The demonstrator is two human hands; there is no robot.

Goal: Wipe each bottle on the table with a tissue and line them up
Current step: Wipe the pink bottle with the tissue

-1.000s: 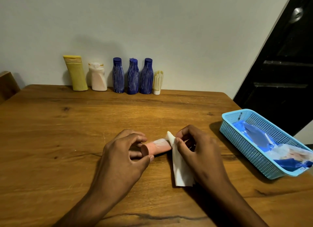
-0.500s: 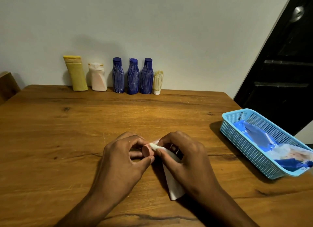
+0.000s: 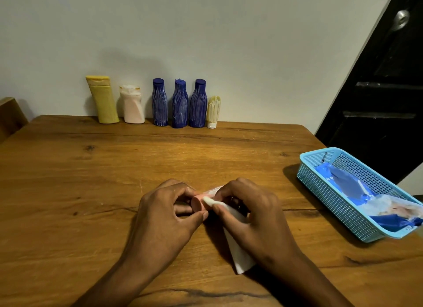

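The small pink bottle lay on its side just below the middle of the frame, held low over the wooden surface between both hands. The left hand had its grip closed on the cap end, thumb and fingers pinching it, while the right hand had its grip closed on a white tissue pressed around the bottle's body, the loose end of the tissue trailing toward the lower middle of the frame. Along the wall in the upper left-centre of the frame, 6 containers already stood upright in a row: a yellow bottle, a pale pink bottle, 3 blue bottles close together, and a small cream tube at the right end. Judging by that, most of the job looked done, and this pink bottle appeared to be the last one loose, with wiping in progress and its place in the row not yet taken. At the right edge a blue basket held blue and clear plastic packets; whether any bottle remained inside could not be told.
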